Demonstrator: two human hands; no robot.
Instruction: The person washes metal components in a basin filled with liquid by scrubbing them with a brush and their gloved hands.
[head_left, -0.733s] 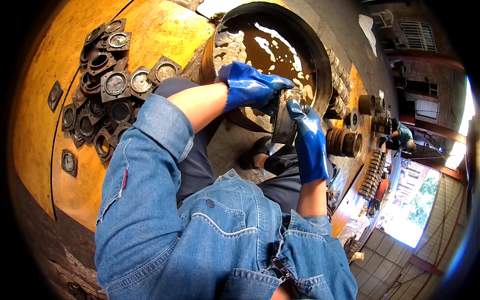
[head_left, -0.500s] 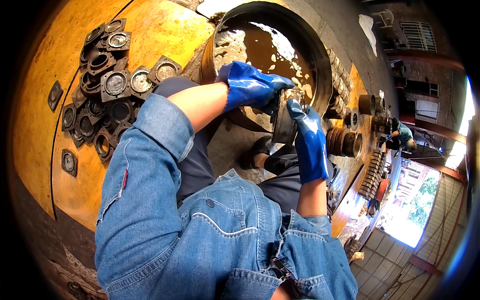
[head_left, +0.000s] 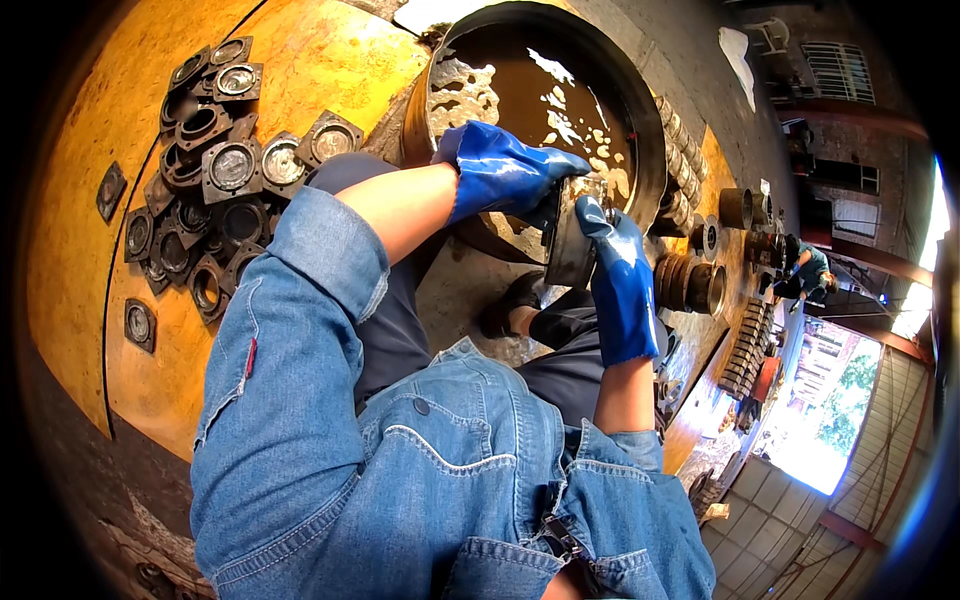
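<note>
Both my hands wear blue rubber gloves. My right hand (head_left: 618, 280) grips a dark round metal part (head_left: 570, 252) from the right side, just in front of a large dark tub (head_left: 640, 120) full of brown liquid. My left hand (head_left: 500, 175) lies over the top of the same part with its fingers closed on it. My denim sleeves and dark trousers fill the lower middle of the view, and one dark shoe (head_left: 510, 305) shows below the part.
A heap of square metal flange parts (head_left: 205, 200) with round openings lies on the orange surface (head_left: 90, 300) at left. Metal rings and cylinders (head_left: 700, 285) stand in rows at right. Another person (head_left: 810, 270) crouches far right.
The liquid in the tub has shifted and its bright reflections have changed shape. Both hands stay on the metal part with almost no movement.
</note>
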